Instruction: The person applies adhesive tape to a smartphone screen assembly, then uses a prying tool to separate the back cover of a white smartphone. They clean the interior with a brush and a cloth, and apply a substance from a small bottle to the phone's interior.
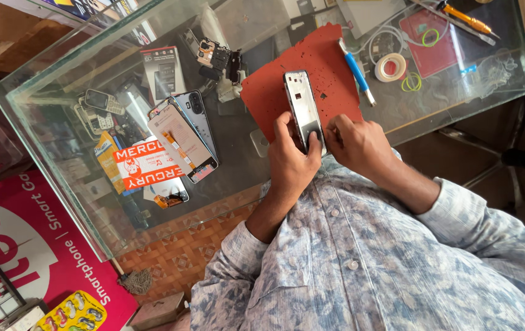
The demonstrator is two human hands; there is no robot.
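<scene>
A glass-topped counter (60,92) fills most of the view, and phone parts and boxes are seen through it on the shelf below. On the glass a red work mat (330,67) is laid, flecked with small dark specks. Left of the mat a stack of phones (186,135) is set, camera side up. On the mat's near edge a silver phone frame (302,107) is held, long axis pointing away from the person, its lower end raised off the mat. The left hand (290,156) is clamped around that lower end, thumb across the face. The right hand (357,144) is pressed against the frame's right edge, fingers curled; whether it grips or only steadies cannot be told. The frame is judged light and stiff but thin, likely to bend or scratch if twisted, and somewhat slippery; it is best taken by its long side rails, not across the open middle. Right of the mat a blue-handled tool (356,70) is laid, and beyond it a roll of tape (390,67).
</scene>
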